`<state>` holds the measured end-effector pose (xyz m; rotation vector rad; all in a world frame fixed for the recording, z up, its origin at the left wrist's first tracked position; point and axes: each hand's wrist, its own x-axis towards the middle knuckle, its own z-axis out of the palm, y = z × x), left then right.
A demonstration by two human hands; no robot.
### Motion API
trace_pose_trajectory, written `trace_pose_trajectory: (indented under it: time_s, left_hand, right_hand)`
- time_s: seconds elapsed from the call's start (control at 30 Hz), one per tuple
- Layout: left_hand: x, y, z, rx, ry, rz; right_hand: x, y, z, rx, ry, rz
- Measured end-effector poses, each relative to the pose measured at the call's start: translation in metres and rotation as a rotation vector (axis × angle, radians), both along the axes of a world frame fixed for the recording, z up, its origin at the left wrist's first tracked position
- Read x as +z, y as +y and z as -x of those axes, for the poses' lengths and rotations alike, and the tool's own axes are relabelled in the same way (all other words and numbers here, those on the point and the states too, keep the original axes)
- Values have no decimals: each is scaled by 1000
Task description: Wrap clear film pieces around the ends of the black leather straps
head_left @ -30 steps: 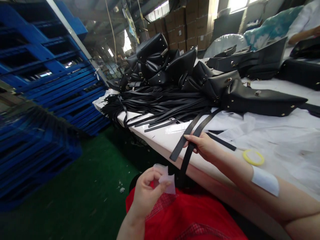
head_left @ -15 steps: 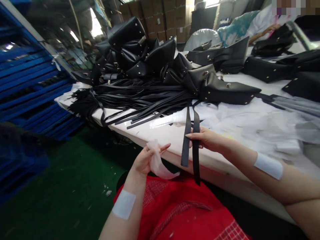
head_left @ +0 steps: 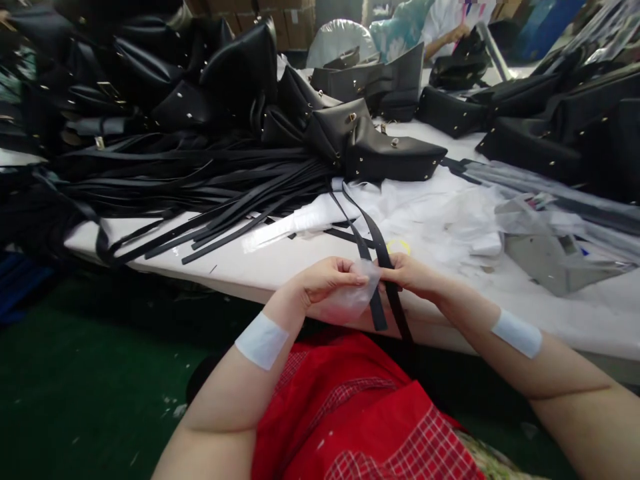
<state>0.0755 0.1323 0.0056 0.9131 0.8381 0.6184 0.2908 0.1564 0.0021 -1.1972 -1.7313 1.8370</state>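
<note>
My left hand (head_left: pixel 330 279) pinches a thin translucent plastic sleeve (head_left: pixel 350 303), which hangs below the fingers and meets the straps near my right hand. Closed on two black straps (head_left: pixel 384 257) is my right hand (head_left: pixel 407 275), close beside the left. The strap ends dangle past the table's front edge, and their upper parts run back over the table. Part of one strap lies behind the plastic. The fingertips of my right hand are partly hidden by the straps and plastic.
A bundle of black straps (head_left: pixel 240 200) lies on the white table (head_left: pixel 240 270) to the left. Black bags (head_left: pixel 395 157) are heaped behind it. White plastic sleeves (head_left: pixel 450 210) spread to the right. Another person's hand (head_left: pixel 459 32) is at the far side.
My left hand has moved right and up, bringing the plastic sleeve against the straps by my right hand. The view has turned to the right.
</note>
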Motion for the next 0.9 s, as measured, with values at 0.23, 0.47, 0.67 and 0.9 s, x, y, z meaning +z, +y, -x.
trace_pose_trajectory:
  time_s: [0.23, 0.47, 0.67, 0.9]
  left_hand:
    - [-6, -10, -5, 56, -52, 138]
    - [-7, -18, 7, 211, -15, 160]
    - [-21, -15, 11, 292, -36, 173]
    - [-23, -15, 8, 300, -36, 167]
  right_hand:
    - [-10, -2, 3, -29, -40, 16]
    - [-2, -6, 17, -226, -115, -272]
    - [6, -27, 2, -108, -282, -440]
    - [4, -39, -1, -18, -306, -425]
